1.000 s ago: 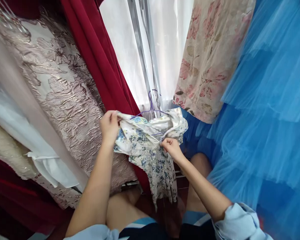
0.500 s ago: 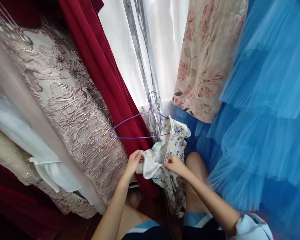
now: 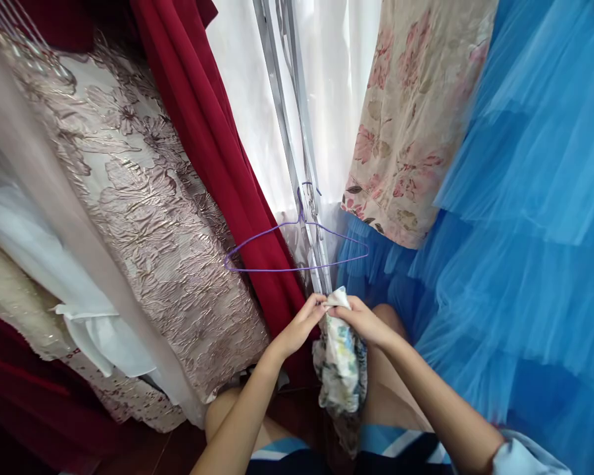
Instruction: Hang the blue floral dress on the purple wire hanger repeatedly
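Observation:
A crumpled white garment with a floral print (image 3: pixel 340 369) hangs down between my knees, its top edge gathered in both hands. My left hand (image 3: pixel 299 324) pinches that edge from the left. From the right, my right hand (image 3: pixel 363 320) grips the same edge, and the fingertips of both hands nearly meet. Just above them a bare purple wire hanger (image 3: pixel 297 269) hangs by its hook on a metal stand (image 3: pixel 277 99), apart from the garment. The kind of garment cannot be told in its bunched state.
On the left hang a dark red cloth (image 3: pixel 202 145) and a pinkish textured dress (image 3: pixel 143 211). A floral beige dress (image 3: pixel 406 132) and a tiered blue tulle dress (image 3: pixel 519 218) hang on the right. White curtain fabric (image 3: pixel 237 86) is behind the stand.
The garment has come off the right side of the hanger and now hangs lower. My hands have drawn together on its edge. The hanger is left bare.

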`<control>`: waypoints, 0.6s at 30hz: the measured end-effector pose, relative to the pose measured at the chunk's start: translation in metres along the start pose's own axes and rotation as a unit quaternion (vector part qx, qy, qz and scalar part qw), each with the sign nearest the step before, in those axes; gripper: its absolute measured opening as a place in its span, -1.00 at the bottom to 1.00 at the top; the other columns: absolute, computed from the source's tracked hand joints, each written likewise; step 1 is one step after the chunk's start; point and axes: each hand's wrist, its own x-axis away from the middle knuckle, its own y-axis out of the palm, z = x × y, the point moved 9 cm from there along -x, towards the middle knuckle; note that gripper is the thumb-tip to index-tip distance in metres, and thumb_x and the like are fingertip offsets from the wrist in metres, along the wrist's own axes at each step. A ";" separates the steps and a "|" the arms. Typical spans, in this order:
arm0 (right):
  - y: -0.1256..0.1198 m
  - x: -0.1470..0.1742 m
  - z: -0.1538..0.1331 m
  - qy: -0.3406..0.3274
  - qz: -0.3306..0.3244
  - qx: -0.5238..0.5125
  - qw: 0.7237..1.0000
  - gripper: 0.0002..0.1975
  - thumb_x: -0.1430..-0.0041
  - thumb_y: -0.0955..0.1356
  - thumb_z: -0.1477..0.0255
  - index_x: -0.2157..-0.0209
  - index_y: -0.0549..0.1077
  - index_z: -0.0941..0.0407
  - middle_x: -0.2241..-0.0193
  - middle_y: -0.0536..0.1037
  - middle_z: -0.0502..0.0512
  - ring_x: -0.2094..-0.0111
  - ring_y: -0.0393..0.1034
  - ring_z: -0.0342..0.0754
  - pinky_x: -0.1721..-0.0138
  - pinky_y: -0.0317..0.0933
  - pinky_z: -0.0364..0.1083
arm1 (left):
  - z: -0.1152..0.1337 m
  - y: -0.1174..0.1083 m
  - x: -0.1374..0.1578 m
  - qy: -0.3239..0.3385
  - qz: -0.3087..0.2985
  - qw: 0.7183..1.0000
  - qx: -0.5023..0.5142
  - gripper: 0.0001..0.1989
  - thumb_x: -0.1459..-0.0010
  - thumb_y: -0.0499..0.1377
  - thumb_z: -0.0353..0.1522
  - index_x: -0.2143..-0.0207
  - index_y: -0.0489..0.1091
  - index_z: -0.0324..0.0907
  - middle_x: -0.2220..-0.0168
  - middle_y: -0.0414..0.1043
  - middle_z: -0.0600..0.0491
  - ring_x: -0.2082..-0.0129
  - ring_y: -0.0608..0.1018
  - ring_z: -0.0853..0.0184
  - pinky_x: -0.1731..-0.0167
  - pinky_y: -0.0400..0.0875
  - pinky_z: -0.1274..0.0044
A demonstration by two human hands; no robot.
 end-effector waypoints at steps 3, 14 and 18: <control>-0.045 -0.001 -0.012 -0.002 0.048 0.005 0.999 -0.86 0.06 0.34 0.37 0.57 0.43 0.15 0.62 0.39 -0.03 0.57 0.17 -0.13 0.53 0.06 -0.17 | -0.027 0.014 0.012 -0.042 -0.055 0.998 0.008 -0.54 -0.23 0.15 0.01 0.11 0.46 -0.20 0.19 0.52 -0.04 0.19 0.54 0.22 0.15 0.44 0.43; -0.223 -0.046 -0.047 -0.046 0.309 0.065 0.948 -0.67 -0.22 0.41 0.33 0.56 0.32 0.16 0.62 0.27 -0.14 0.61 0.12 -0.22 0.56 0.08 -0.20 | -0.013 -0.060 0.041 -0.079 0.033 0.992 -0.088 -0.66 -0.19 0.24 -0.12 0.37 0.41 -0.24 0.42 0.38 0.10 0.38 0.41 0.34 0.38 0.25 0.57; -0.222 -0.097 -0.066 -0.044 0.311 0.047 0.948 -0.72 -0.34 0.36 0.25 0.30 0.46 0.20 0.43 0.48 -0.04 0.50 0.36 -0.19 0.47 0.30 -0.17 | 0.039 -0.046 0.038 -0.025 0.041 0.985 -0.165 -0.71 -0.24 0.19 -0.15 0.37 0.40 -0.20 0.44 0.33 0.14 0.40 0.36 0.38 0.38 0.22 0.59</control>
